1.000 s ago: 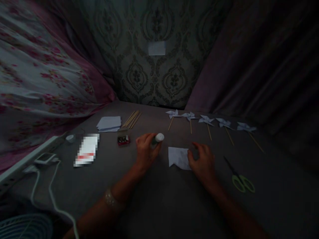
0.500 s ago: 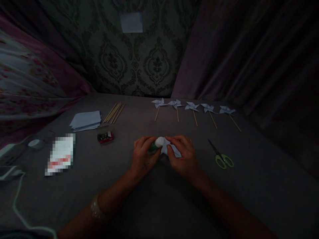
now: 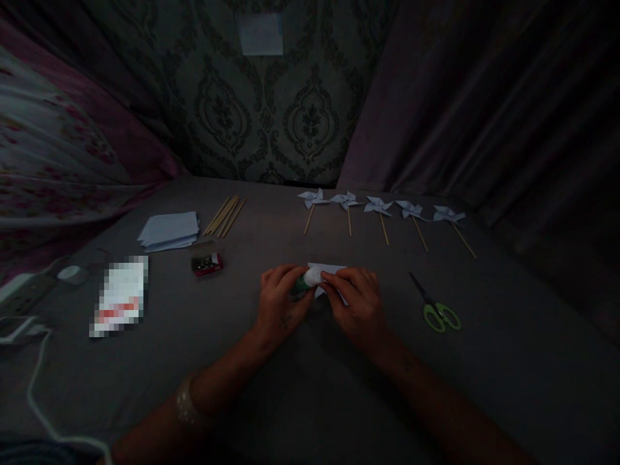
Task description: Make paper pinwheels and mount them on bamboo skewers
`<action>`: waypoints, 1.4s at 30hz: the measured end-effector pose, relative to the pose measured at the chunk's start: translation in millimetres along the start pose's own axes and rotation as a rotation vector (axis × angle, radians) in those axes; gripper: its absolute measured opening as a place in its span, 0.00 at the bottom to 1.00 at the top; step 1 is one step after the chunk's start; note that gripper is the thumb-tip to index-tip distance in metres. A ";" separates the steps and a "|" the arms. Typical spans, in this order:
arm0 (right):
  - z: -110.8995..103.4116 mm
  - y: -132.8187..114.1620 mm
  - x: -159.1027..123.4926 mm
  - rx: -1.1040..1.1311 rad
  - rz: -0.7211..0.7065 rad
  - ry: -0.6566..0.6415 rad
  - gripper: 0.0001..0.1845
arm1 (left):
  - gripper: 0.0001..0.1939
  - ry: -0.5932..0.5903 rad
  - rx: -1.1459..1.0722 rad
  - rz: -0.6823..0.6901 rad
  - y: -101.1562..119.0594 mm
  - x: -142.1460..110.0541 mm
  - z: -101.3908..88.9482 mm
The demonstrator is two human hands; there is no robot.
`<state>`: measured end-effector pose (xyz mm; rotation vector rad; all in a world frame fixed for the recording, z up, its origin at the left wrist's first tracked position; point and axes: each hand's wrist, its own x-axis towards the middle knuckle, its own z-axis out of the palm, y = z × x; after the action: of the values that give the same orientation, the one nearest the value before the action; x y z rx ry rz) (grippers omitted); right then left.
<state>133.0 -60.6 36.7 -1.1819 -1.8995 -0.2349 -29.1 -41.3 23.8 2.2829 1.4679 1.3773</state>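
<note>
The left hand (image 3: 281, 302) grips the green bottle (image 3: 300, 285), apparently steadying it for the right hand (image 3: 357, 298), pinching its white cap (image 3: 312, 276).

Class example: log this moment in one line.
left hand: gripping green tube | right hand: at white cap | paper: partly hidden by hands

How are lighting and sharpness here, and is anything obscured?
Head view: dim overall, very dark toward the right curtain; head view: white and red item at left pixelated; head view: left hand and right hand outlines readable, green and white container short on detail.
</note>
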 end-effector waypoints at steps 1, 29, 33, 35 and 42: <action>0.3 0.1 0.0 0.000 -0.003 0.008 0.09 | 0.12 0.001 0.001 0.002 -0.2 -0.1 0.0; 3.5 3.4 -0.9 0.004 -0.099 0.061 0.06 | 0.12 0.115 0.145 0.167 -10.1 -3.0 1.3; 2.7 3.8 1.4 0.093 -0.056 0.017 0.07 | 0.13 0.108 0.164 0.183 -12.7 -3.8 1.0; 2.6 3.7 1.6 0.118 -0.046 0.023 0.07 | 0.13 0.102 0.175 0.189 -13.6 -3.9 0.4; 2.3 4.5 1.5 0.164 -0.042 0.008 0.05 | 0.12 0.117 0.180 0.229 -13.4 -2.7 -1.7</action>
<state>135.0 -56.0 35.2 -1.0307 -1.8994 -0.1039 -39.7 -36.8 16.3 2.5932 1.4543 1.5183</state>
